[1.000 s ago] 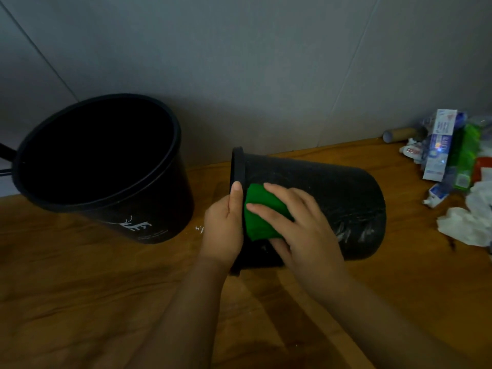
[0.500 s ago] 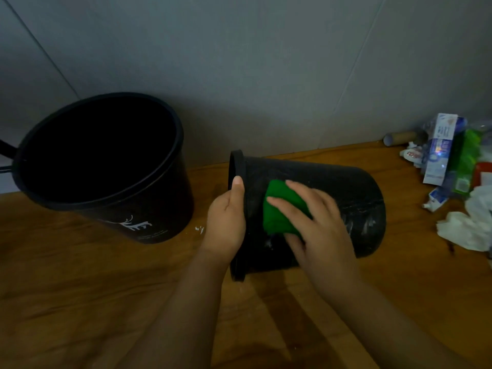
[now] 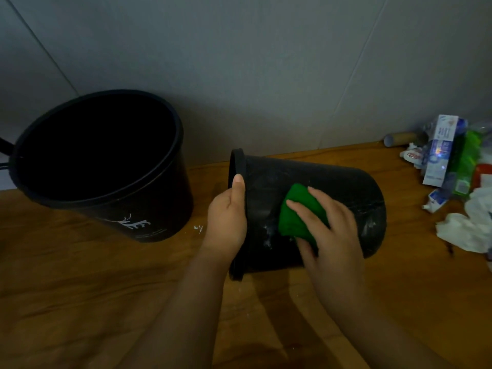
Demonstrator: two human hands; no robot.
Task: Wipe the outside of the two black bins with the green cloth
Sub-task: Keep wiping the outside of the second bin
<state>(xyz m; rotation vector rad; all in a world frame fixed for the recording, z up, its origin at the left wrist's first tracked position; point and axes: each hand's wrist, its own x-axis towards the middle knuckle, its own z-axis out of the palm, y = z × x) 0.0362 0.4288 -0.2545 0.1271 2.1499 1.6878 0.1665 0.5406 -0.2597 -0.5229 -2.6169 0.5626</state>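
Observation:
A small black bin [image 3: 343,190] lies on its side on the wooden floor, rim to the left and base to the right. My left hand [image 3: 227,222] grips its rim, thumb over the edge. My right hand [image 3: 330,230] presses a folded green cloth [image 3: 298,211] flat against the bin's upper side, about mid-length. Whitish smears show on the bin near the rim and near the base. A larger black bin [image 3: 159,209] with a white antler print stands tilted at the left, its mouth open toward me.
A grey wall runs close behind both bins. At the right edge lies a pile of litter [image 3: 452,166]: a toothpaste box, green packaging, crumpled white tissue [image 3: 468,230] and a cardboard tube [image 3: 396,138]. Bare wooden floor [image 3: 93,302] spreads in front.
My right hand has slid the green cloth rightward along the lying bin, from beside the rim toward its middle. My left hand has stayed on the rim.

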